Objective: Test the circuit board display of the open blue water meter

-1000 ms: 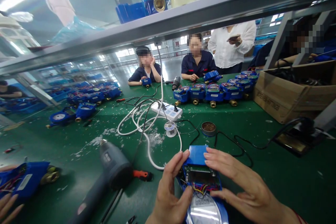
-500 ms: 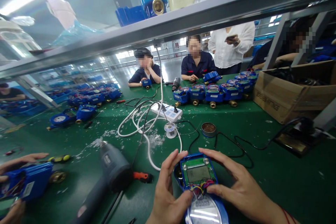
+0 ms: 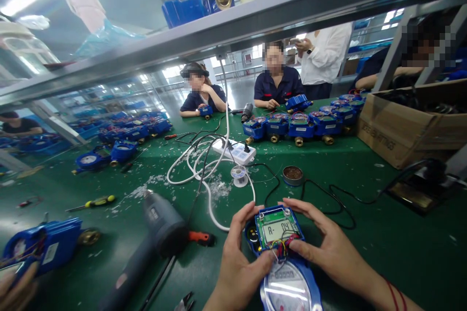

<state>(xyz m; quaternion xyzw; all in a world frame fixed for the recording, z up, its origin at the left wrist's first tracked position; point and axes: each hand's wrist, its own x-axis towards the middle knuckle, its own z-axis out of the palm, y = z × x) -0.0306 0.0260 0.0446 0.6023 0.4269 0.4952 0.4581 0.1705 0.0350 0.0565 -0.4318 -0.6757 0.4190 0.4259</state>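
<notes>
Holding open meter (image 3: 282,257) low on green bench (image 3: 365,248): left hand (image 3: 237,272) and right hand (image 3: 328,252) clasp its sides, thumbs at wires (image 3: 280,248). Display (image 3: 276,229) lit, cover off; closing seemingly left.

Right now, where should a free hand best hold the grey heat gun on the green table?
Probably the long handle, taken from above: the heat gun lies flat, the handle points to the near edge, and the metal nozzle points away.
</notes>
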